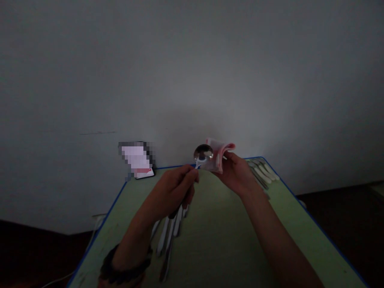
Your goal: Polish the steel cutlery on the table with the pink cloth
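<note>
My left hand (pixel 177 186) is closed round the handle of a shiny metal spoon (pixel 203 153), its round bowl raised above the far part of the table. Folded pink-and-white cloth (pixel 218 157) is gripped in my right hand (pixel 238 172), right beside the spoon's bowl. Whether the cloth touches the bowl, I cannot tell. Beneath my left hand lie several pieces of cutlery (pixel 168 240) with metal handles pointing toward me; their far ends are hidden by the hand. A dark beaded bracelet circles my left wrist.
The green table (pixel 222 240) with a blue edge stands against a grey wall (pixel 192 72). A phone (pixel 141 160) leans on the wall at the back left. More cutlery (pixel 264 171), some with white handles, lies at the back right corner. A pale cable hangs at the left.
</note>
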### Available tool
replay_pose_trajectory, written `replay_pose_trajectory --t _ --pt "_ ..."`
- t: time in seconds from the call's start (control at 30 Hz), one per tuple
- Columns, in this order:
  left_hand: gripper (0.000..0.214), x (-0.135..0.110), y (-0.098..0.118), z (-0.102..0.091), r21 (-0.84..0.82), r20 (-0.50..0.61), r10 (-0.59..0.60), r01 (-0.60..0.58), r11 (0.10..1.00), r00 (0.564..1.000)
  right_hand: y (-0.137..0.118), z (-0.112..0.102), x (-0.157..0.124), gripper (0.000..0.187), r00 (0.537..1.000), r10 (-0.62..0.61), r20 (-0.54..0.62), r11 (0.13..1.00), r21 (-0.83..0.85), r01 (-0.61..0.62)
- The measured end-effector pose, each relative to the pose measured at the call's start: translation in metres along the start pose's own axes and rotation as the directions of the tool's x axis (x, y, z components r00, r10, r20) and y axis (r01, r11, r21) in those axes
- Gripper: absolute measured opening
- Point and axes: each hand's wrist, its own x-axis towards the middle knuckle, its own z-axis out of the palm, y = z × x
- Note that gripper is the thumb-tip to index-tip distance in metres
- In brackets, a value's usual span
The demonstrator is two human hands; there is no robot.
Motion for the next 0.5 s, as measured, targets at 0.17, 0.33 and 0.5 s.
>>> replay_pose_trajectory --t 0.17,0.33,0.5 --pt "0.029 0.001 0.001 0.0 0.122 -0.046 0.01 -0.005 0.993 0.999 -0.002 0.004 -0.006 0.017 0.995 -0.085 0.051 0.982 -0.162 0.092" --pt "0.029 0.004 -0.006 0.001 0.23 -0.059 0.025 -0.011 0.973 0.998 -0.003 0.007 -0.011 0.018 0.985 -0.14 0.097 0.942 -0.293 0.162" --pt "0.031 0.004 -0.008 0.003 0.267 -0.038 0.043 -0.031 0.963 0.998 0.006 0.009 -0.011 0.01 0.972 -0.119 0.201 0.893 -0.407 0.194"
